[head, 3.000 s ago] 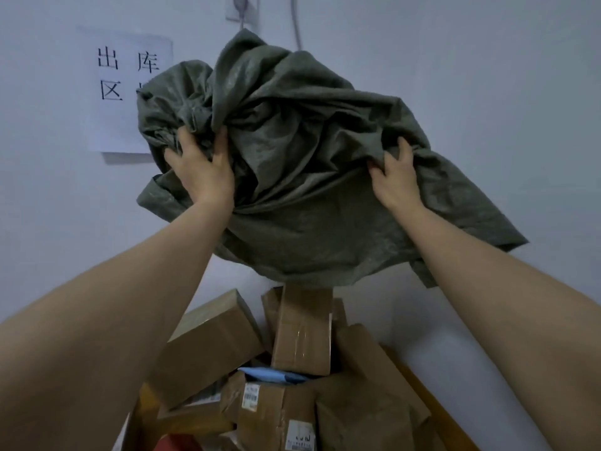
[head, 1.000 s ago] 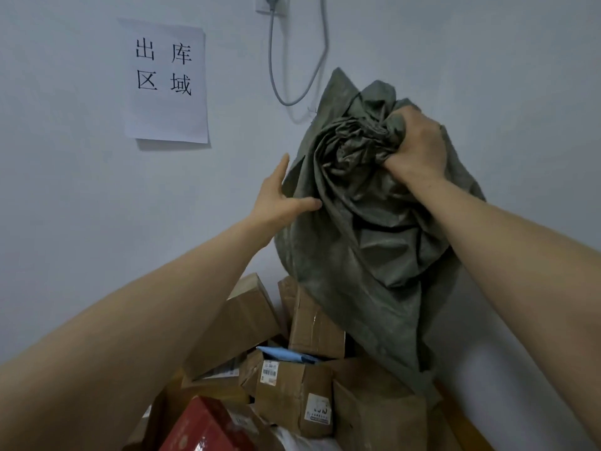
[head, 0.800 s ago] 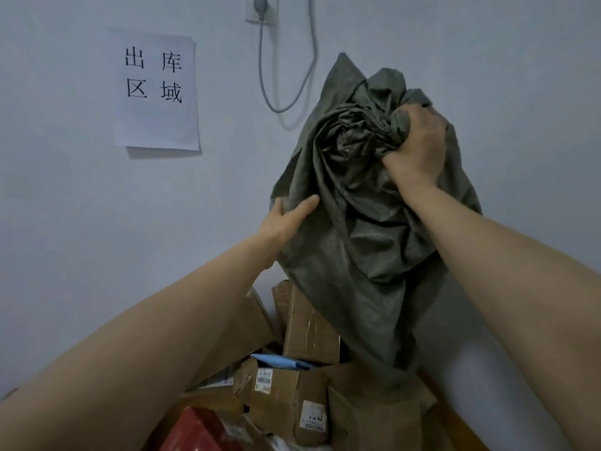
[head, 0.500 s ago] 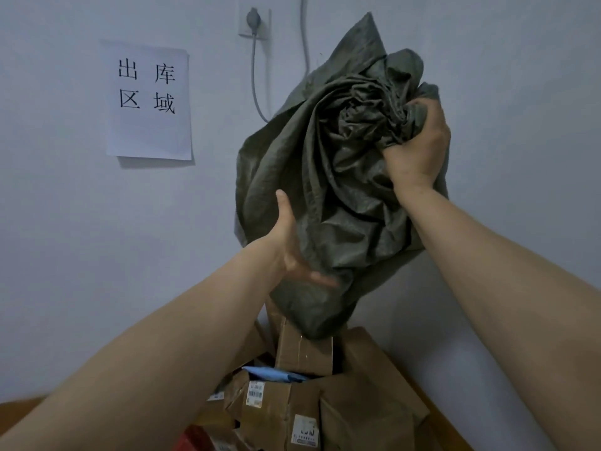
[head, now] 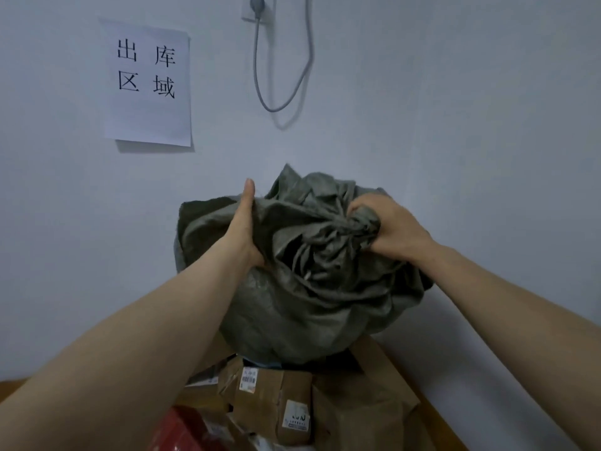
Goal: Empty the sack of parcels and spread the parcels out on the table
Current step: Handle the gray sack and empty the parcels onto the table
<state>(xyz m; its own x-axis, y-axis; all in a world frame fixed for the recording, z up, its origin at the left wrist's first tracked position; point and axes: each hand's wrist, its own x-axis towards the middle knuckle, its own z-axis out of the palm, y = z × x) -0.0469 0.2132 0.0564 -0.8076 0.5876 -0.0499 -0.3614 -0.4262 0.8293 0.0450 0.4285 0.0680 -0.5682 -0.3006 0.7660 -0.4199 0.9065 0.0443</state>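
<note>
Clenching the right hand (head: 387, 226) round a bunched twist of the sack (head: 309, 294), fingers curled tight into the cloth. Pressing the left hand (head: 245, 229) against the sack's left side, thumb pointing straight up (fingers buried in the folds, so gripping or lying flat: cannot tell). Holding the sack low over the parcels (head: 270, 395), lower edge hiding the topmost boxes. Crowding close to the wall (head: 455, 125), leaving only narrow strips of counter (head: 437, 424) showing at either side.
</note>
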